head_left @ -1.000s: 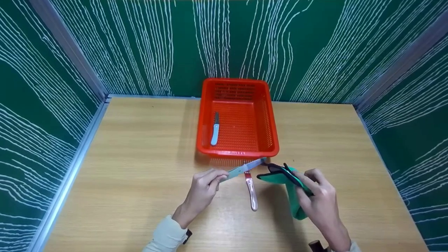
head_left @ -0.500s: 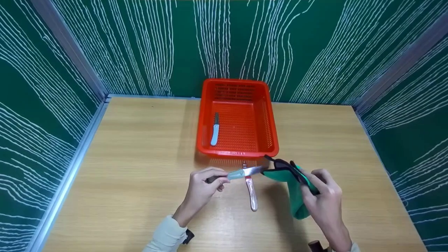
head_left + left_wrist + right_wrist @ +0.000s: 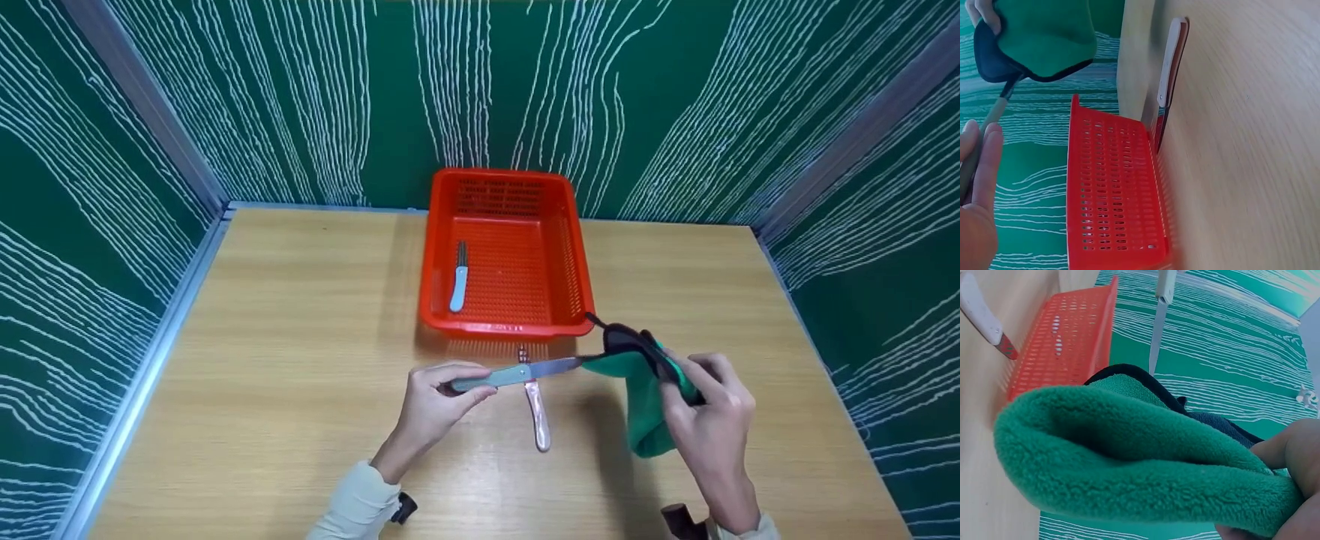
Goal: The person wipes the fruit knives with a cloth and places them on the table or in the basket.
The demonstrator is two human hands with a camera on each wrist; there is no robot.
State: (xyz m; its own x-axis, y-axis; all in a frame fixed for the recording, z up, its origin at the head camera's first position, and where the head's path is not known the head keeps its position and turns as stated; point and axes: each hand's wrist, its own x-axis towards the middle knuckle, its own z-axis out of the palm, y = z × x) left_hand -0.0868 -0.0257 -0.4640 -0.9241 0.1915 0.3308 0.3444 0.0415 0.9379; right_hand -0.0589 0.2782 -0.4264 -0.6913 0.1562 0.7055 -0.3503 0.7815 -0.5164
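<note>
My left hand [image 3: 435, 409] pinches a knife [image 3: 495, 378] by its pale green handle, thumb below and fingers above. The blade points right, its tip right at the left corner of a green cloth [image 3: 646, 412] with dark edging. My right hand [image 3: 716, 420] grips that cloth, which hangs in a fold over the table. In the right wrist view the fluffy cloth [image 3: 1129, 495] fills the middle, with the knife's blade [image 3: 1157, 337] beyond it. Below the blade a fork [image 3: 538, 424] with a pinkish-white handle lies on the table, partly hidden by the knife.
A red plastic basket [image 3: 510, 328] stands at the back middle of the wooden table [image 3: 300, 337]. In it, on the left, lies a fork [image 3: 459, 285] with a light blue handle. Green walls with white lines [image 3: 397, 90] close off the back and sides.
My right hand has moved right and a little up with the cloth, which has slid away to the blade's tip. The knife has swung closer to level in my left hand.
</note>
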